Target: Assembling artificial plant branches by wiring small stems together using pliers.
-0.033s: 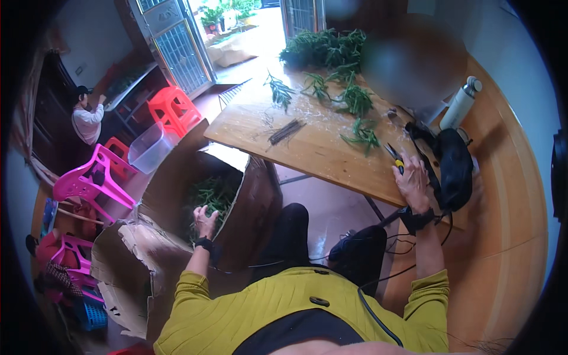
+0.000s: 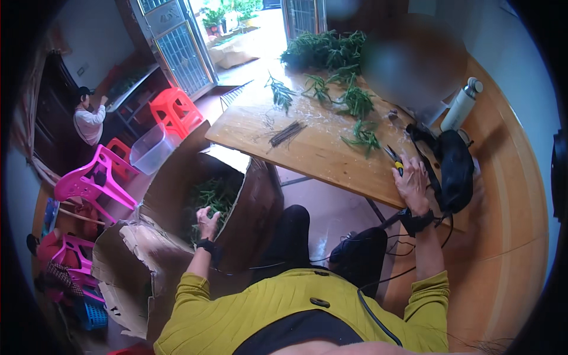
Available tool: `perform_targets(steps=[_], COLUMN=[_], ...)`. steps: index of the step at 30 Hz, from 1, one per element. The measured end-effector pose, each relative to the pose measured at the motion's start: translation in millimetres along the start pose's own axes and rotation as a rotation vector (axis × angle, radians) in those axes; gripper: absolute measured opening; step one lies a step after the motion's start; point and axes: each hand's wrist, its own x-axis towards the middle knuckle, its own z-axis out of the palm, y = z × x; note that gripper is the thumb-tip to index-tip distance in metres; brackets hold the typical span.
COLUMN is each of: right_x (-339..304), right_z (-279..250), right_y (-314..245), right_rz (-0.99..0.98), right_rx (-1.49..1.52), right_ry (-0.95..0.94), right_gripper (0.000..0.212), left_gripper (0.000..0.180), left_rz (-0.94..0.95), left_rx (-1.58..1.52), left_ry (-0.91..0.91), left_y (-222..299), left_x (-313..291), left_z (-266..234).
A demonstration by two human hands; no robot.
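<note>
From the head view, the person sits at a wooden counter [image 2: 331,154], both arms in yellow sleeves coming up from the lower edge.

The left hand [image 2: 207,222] reaches down into a large open cardboard box [image 2: 171,177] that stands on the floor just left of the person's knees. The hand lies among the green plant cuttings [image 2: 216,195] inside the box; its fingers curl into the greens, but whether the grip has closed on any stems cannot be told from here.

The right hand [image 2: 411,180] rests palm-down on the near right edge of the counter, with a black band on the wrist. Its fingers lie fairly flat and spread, and a pair of yellow-handled scissors [image 2: 393,157] lies at the fingertips, touching or nearly so; the grip is not wrapped around the handles.

Just right of that hand sits a black bag [image 2: 455,168] with cords trailing off the counter, and behind it a white bottle [image 2: 461,106] stands upright. More green sprigs [image 2: 355,100] are scattered over the far half of the counter, with a small bundle of dark stems [image 2: 287,133] near its middle.

Well off to the left stand a pink plastic chair [image 2: 89,180], a red stool [image 2: 174,109] and a clear plastic tub [image 2: 151,148], and another person [image 2: 89,118] in a white top stands at a shelf.
</note>
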Motion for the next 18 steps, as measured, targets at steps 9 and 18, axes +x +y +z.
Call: perform_targets(steps=[9,18], right_x=[-0.1,-27.8], right_z=[11.5,-17.8], right_y=[1.6,-7.3], right_rz=[0.095,-0.128], right_rx=[-0.028,0.356], right_ry=[-0.008,0.456], right_gripper=[0.038,0.032], left_gripper=[0.025,0.015], left_rz=[-0.181,0.216], left_rx=[-0.612,-0.689], left_ry=[-0.505,-0.655], left_y=[177.9,256.0], left_x=[-10.9,-40.0], left_z=[-61.8,-102.0])
